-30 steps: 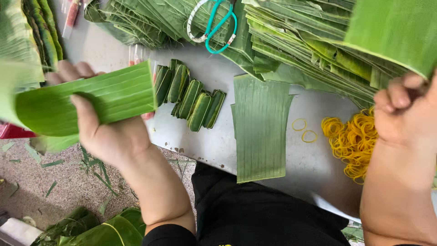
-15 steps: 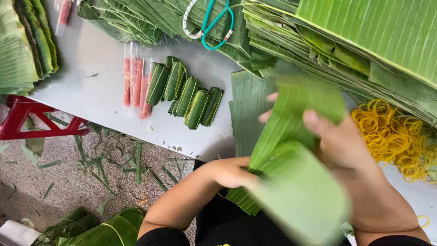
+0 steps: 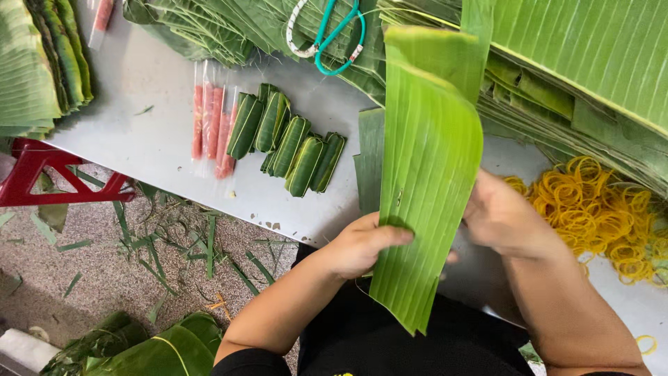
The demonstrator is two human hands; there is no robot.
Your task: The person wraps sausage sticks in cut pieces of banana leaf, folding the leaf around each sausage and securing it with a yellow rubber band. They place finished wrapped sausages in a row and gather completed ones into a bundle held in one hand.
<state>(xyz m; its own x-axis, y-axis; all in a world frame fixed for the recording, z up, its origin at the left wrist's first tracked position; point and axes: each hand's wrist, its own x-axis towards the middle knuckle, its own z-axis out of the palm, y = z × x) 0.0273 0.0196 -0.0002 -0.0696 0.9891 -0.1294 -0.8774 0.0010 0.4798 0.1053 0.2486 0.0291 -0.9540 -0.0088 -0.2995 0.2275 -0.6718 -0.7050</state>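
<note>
While both hands are up in front of the body, a long banana leaf strip [image 3: 426,188] sits between them, standing more or less upright with its lower end hanging over the dark shirt and its top folding over near the leaf stacks. Left hand [image 3: 358,245] is curled on the strip's left edge, thumb lying across the front and fingers tucked behind, so it's a closed pinch on the leaf. Right hand [image 3: 502,217] is at the strip's right edge, mostly behind it and a bit blurred; the fingers look curled toward the leaf, but honestly I can't tell how firmly it has hold.

Everything happens over a grey table [image 3: 160,139]. Left of the strip is a little cluster of wrapped leaf parcels [image 3: 291,143], and just beside those a few pink sausages in clear plastic [image 3: 209,129]. A pile of yellow rubber bands [image 3: 598,216] lies to the right, near the right hand. Green-handled scissors [image 3: 334,38] rest on the stacked banana leaves [image 3: 577,69] at the far side. Leaf scraps litter the floor [image 3: 104,278], next to a red stool [image 3: 42,174].
</note>
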